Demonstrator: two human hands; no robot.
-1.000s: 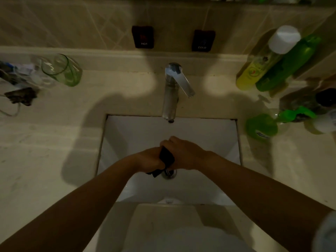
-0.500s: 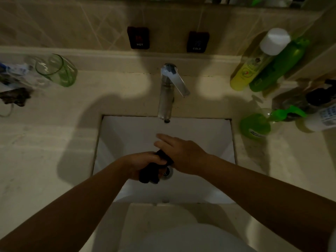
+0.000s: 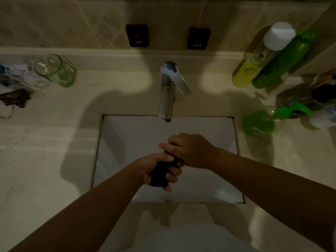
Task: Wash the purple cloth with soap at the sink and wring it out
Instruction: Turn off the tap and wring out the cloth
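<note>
The purple cloth [image 3: 161, 171] looks almost black in the dim light and is rolled into a thick twist above the white sink [image 3: 125, 142]. My left hand [image 3: 154, 170] is closed around its lower end. My right hand [image 3: 190, 150] grips its upper end, knuckles up. Both hands meet over the middle of the basin, below the chrome tap [image 3: 168, 91]. No water is seen running from the spout. Most of the cloth is hidden inside my fists.
A green glass [image 3: 56, 70] lies on the counter at the back left, beside dark clutter [image 3: 14, 97]. Yellow [image 3: 254, 64] and green bottles [image 3: 283, 60] lean at the back right, with a green soap dispenser [image 3: 260, 122] nearer the sink. Hot and cold plates are on the wall.
My hands have shifted on the cloth: the left hand dropped lower and turned, the right hand closed over the top end. The cloth now shows as a longer twisted roll.
</note>
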